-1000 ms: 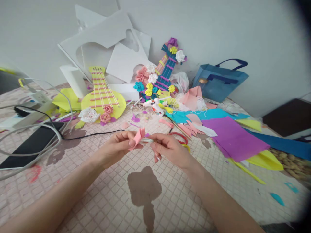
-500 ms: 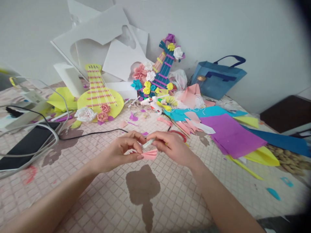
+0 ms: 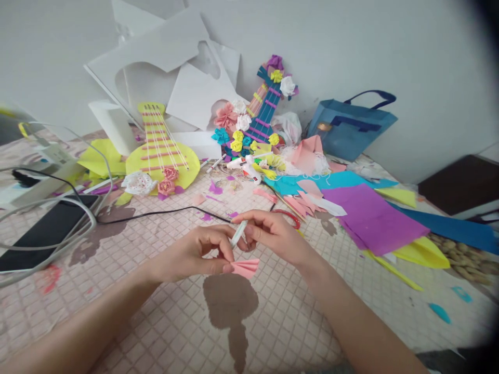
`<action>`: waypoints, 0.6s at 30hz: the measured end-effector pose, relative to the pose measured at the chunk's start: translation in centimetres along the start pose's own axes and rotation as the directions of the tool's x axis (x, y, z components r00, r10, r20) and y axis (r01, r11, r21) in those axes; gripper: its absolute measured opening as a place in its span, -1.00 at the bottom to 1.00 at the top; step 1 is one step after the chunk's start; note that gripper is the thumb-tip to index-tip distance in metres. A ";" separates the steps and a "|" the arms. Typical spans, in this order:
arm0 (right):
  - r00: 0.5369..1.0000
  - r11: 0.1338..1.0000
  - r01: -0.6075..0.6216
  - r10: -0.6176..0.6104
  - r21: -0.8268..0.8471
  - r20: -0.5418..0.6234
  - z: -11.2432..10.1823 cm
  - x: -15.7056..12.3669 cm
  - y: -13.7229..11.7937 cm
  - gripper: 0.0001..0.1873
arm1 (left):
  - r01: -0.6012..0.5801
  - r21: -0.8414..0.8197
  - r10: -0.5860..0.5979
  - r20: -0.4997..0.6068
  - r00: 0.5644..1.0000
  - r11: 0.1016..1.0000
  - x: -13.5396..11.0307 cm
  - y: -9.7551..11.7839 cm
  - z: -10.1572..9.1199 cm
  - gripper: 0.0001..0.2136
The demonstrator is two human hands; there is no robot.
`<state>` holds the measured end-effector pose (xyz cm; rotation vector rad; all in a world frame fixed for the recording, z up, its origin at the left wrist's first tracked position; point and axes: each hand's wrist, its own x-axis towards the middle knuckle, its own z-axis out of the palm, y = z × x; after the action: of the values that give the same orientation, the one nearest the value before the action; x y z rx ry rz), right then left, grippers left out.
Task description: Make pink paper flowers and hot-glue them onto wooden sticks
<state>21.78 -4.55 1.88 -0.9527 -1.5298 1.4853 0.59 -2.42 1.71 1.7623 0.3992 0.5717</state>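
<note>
My left hand [image 3: 191, 253] pinches a small piece of pleated pink paper [image 3: 247, 268] between thumb and fingertips, its folds fanning out to the right. Just above that paper, my right hand [image 3: 277, 236] grips a slim pale white-green stick [image 3: 238, 234], held at a slant; its exact kind is unclear. Both hands hover close together over the tiled-pattern tablecloth [image 3: 167, 322]. Behind my right hand lie red-handled scissors [image 3: 291, 219], partly hidden.
A yellow paper guitar [image 3: 159, 156] and a blue one with flowers [image 3: 265, 111] stand at the back. A white glue gun [image 3: 250, 169] lies before them. Purple paper [image 3: 370, 215] is on the right; a phone [image 3: 47, 231] and cables on the left.
My left hand has lowered slightly with the pink paper, away from the stick. The stick in my right hand has turned more upright.
</note>
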 end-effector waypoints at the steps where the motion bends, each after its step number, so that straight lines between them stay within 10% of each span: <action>1: 1.000 0.998 -0.006 0.004 0.068 0.022 0.0 0.0 0.1 -0.73 | -0.009 0.039 0.010 -0.024 1.000 0.999 0.1 -0.1 0.2 -0.95; 10: 0.991 0.892 -0.132 0.113 0.433 0.069 0.4 0.0 0.5 -0.67 | -0.061 0.395 0.113 -0.109 0.988 0.916 -0.1 -1.0 1.0 -0.92; 18: 0.984 0.857 -0.179 0.143 0.483 0.111 0.4 0.0 0.3 -0.84 | -0.043 0.205 0.048 -0.019 0.999 0.978 -0.1 -0.7 0.4 -0.96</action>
<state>21.41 -4.74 1.61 -0.7358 -1.0462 1.9266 0.77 -2.58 0.98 1.9675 0.4483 0.6023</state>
